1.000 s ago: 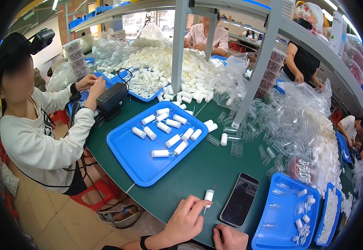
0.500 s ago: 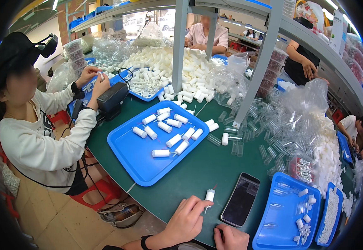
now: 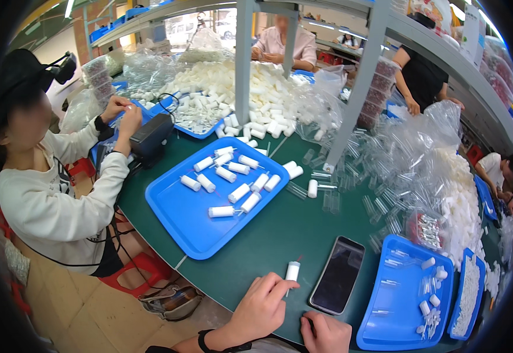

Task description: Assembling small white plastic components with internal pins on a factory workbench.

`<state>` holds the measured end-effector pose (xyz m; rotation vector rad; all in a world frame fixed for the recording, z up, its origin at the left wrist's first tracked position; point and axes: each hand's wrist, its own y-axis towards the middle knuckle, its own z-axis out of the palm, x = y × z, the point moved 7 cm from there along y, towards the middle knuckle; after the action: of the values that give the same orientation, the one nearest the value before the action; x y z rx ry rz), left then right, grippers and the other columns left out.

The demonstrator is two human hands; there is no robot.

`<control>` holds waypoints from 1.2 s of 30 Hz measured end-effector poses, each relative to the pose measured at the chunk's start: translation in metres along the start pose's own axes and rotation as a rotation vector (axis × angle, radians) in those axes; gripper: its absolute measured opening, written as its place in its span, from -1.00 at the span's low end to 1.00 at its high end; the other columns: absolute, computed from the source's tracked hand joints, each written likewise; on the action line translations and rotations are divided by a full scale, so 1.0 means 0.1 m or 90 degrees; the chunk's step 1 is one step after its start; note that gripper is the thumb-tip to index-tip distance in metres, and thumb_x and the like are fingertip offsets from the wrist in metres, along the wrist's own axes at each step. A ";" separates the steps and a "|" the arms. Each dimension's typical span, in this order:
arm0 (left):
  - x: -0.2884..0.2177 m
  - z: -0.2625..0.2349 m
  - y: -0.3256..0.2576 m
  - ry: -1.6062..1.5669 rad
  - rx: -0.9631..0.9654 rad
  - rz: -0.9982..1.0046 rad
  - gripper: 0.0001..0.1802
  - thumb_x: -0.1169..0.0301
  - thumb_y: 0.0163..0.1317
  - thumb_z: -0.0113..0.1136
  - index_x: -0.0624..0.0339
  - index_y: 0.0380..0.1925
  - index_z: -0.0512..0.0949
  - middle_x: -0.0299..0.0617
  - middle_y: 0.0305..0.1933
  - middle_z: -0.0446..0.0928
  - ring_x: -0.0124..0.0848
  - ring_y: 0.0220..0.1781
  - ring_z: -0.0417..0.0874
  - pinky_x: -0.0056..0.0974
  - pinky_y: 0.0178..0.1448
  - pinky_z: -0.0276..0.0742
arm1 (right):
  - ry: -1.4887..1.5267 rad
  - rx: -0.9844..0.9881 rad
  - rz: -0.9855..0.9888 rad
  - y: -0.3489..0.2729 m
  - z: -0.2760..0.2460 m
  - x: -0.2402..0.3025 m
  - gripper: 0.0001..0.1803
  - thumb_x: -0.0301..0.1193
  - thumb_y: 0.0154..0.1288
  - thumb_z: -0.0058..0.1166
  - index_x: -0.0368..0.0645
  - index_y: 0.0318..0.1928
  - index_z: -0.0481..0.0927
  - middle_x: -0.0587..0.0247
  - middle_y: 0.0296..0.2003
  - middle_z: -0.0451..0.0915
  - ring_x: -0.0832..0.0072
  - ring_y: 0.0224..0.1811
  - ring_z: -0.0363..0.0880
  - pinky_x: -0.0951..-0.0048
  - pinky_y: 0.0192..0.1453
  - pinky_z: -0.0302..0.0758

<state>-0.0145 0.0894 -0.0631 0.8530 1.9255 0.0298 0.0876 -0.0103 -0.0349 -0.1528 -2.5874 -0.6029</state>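
I see the left hand [image 3: 262, 305] with its index finger touching the white cylinder [image 3: 292, 272] over the table [image 3: 256, 259]; the right hand [image 3: 327, 334] curls near the phone [image 3: 337, 275]; whether either pinches, I can't tell

The small white plastic-looking cylinders [image 3: 292, 271] looked smooth, the rectangular blue plastic trays [image 3: 193, 236] faintly glossy, the black glass-faced phone [image 3: 338, 275] shiny, the flat green tabletop [image 3: 256, 250] matt.

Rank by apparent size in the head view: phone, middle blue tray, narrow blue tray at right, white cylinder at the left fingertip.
1. Middle blue tray
2. Phone and narrow blue tray: too alike to rank
3. White cylinder
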 end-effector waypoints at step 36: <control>0.00 -0.02 0.05 0.029 0.001 -0.037 -0.67 0.63 -0.04 0.00 0.19 -0.20 0.52 -0.13 -0.37 0.35 -0.15 -0.37 0.38 -0.16 -0.23 0.37 | 0.026 0.007 -0.005 0.03 -0.02 -0.01 -0.92 -0.49 0.18 0.14 -0.17 -0.33 0.50 0.08 -0.58 0.47 0.15 -0.58 0.49 0.26 -0.52 0.38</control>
<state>-0.0133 0.0935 -0.0601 0.8030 1.9929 0.0134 0.0896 -0.0083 -0.0326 -0.1252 -2.5520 -0.5878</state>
